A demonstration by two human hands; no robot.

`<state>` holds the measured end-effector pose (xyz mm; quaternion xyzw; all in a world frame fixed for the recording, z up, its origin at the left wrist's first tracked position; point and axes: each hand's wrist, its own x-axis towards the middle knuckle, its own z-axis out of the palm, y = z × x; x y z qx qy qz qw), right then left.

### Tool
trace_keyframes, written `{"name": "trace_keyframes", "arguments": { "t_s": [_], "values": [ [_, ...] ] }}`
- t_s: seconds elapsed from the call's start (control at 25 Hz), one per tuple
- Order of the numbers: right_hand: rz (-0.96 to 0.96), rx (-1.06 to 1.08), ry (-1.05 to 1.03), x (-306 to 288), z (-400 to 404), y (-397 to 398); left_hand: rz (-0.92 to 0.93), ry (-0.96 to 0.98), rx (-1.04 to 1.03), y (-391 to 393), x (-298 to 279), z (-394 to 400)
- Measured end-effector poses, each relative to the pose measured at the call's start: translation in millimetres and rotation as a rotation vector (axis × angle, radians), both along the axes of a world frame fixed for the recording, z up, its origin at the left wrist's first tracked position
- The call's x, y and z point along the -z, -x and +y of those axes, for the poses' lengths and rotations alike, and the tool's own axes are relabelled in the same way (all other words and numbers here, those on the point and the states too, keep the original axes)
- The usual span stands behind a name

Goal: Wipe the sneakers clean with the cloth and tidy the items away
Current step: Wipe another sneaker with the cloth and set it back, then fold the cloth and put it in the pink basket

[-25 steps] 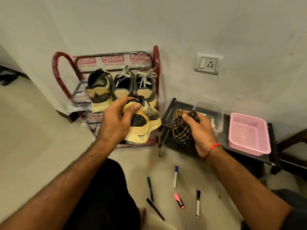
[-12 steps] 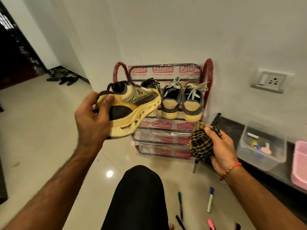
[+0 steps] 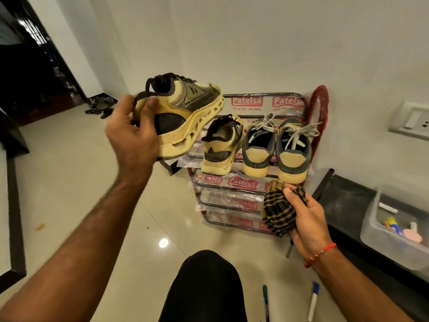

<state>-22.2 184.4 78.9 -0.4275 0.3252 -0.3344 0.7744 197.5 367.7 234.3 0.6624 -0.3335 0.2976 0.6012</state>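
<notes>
My left hand (image 3: 132, 133) grips the heel of a yellow and grey sneaker (image 3: 185, 112), holding it in the air to the left of the shoe rack (image 3: 232, 198), toe pointing right. My right hand (image 3: 306, 219) clutches a bunched black and yellow checked cloth (image 3: 276, 212) low in front of the rack, apart from the held shoe. On the rack's top shelf stand the matching yellow sneaker (image 3: 220, 147) and a pair of grey sneakers with pale laces (image 3: 276, 147), heels toward me.
A low black shelf (image 3: 343, 201) at the right carries a clear plastic box (image 3: 394, 231) with small items. Two markers (image 3: 313, 300) lie on the tiled floor beside my black-clad knee (image 3: 206, 284). A wall socket (image 3: 413, 122) is at the far right, sandals (image 3: 97, 105) by the dark doorway.
My left hand has lifted the yellow sneaker off the rack, up and to the left. My view has swung left, so the pink basket is out of sight. The right hand keeps the cloth.
</notes>
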Motion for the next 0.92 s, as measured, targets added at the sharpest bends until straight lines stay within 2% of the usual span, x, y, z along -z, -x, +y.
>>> {"name": "trace_keyframes", "arguments": {
  "t_s": [0.12, 0.36, 0.52, 0.64, 0.76, 0.92],
  "values": [
    [-0.003, -0.014, 0.005, 1.9, 3.7, -9.2, -0.056, -0.067, -0.067, -43.9, 28.2, -27.4],
    [-0.011, 0.018, -0.018, 7.6, -3.5, -13.7, -0.116, -0.376, -0.047, -98.1, 93.5, -80.7],
    [-0.078, 0.031, -0.076, 8.5, -8.7, -19.5, -0.011, -0.468, -0.007, -114.0, 137.7, -88.8],
    [-0.163, 0.055, -0.148, 9.4, -11.0, -26.1, 0.054, -0.611, 0.035, -118.4, 164.9, -88.6],
    [-0.235, 0.068, -0.228, 10.3, -14.4, -32.0, 0.098, -0.732, 0.003, -118.4, 166.2, -97.8],
    [-0.233, -0.003, -0.288, 13.5, -16.4, -32.2, 0.169, -0.886, 0.025, -129.4, 155.8, -106.8]
  ]
}}
